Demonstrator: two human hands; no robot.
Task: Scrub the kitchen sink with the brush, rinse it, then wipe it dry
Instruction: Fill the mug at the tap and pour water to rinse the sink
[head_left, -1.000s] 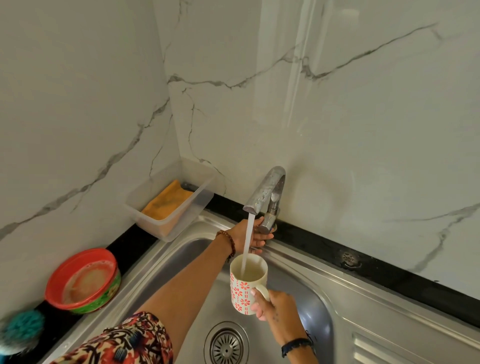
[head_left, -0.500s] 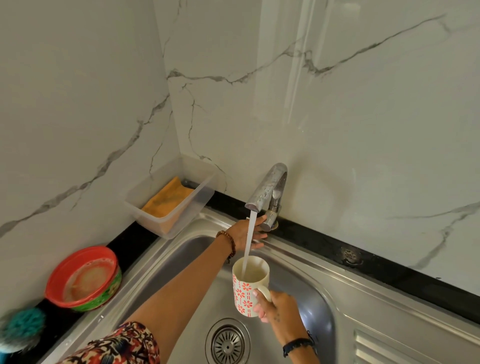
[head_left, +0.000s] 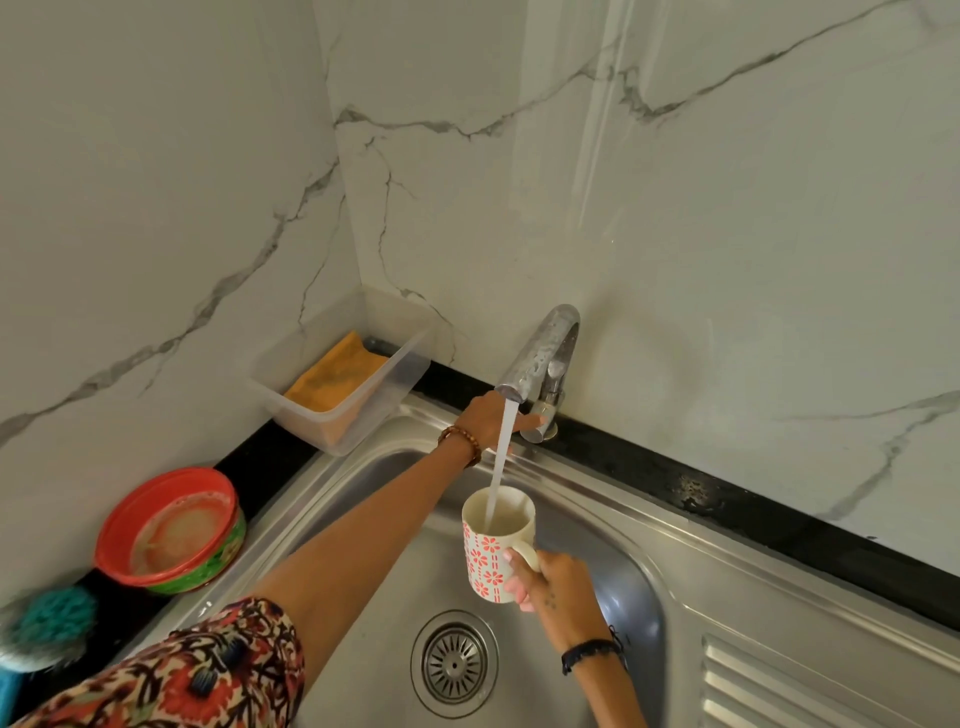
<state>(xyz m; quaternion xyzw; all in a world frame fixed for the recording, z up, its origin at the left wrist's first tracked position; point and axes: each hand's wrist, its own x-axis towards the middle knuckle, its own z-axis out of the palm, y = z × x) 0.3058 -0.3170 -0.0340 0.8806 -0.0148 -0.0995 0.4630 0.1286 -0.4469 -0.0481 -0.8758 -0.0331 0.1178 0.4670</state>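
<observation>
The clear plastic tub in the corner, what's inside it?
An orange cloth lies folded in the clear tub. Anything beneath the cloth is covered.

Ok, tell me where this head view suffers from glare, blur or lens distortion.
Head view: a bright streak of glare runs down the marble wall above the tap; the teal brush at the lower left edge is blurred; wide-angle bending curves the sink rim; the floral mug and drain are sharp.
</observation>
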